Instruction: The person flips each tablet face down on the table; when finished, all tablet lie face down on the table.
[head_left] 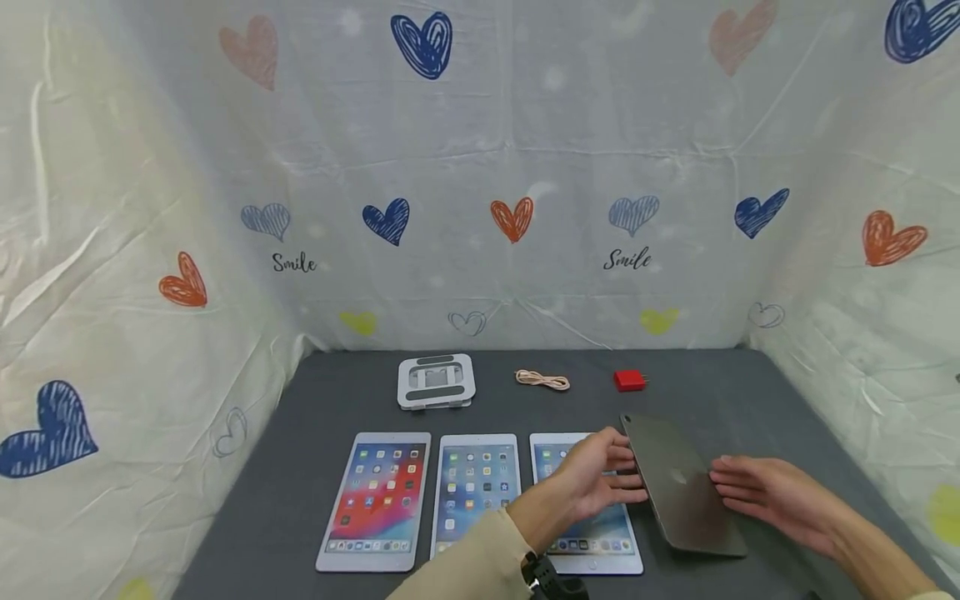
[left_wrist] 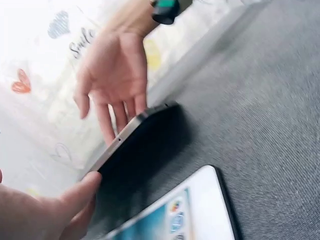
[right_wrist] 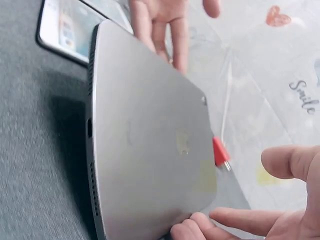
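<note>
A dark grey tablet (head_left: 678, 487) tilts above the table with its back, marked by an apple logo, facing up. Its screen side is turned down and in shadow in the left wrist view. My left hand (head_left: 592, 483) touches the tablet's left edge with fairly straight fingers, the thumb apart from them in the right wrist view. At the opposite edge, my right hand (head_left: 776, 496) has extended fingers touching the tablet, its thumb (right_wrist: 285, 162) standing off. A white tablet (head_left: 592, 562) with a lit screen lies under my left forearm and hand, partly covered.
Two more white tablets, one with a red-blue screen (head_left: 378, 500) and one with a pale screen (head_left: 477, 479), lie to the left. Behind them sit a white folding stand (head_left: 437, 382), a coiled cable (head_left: 542, 380) and a red charger plug (head_left: 630, 380). Heart-printed sheets enclose the grey table.
</note>
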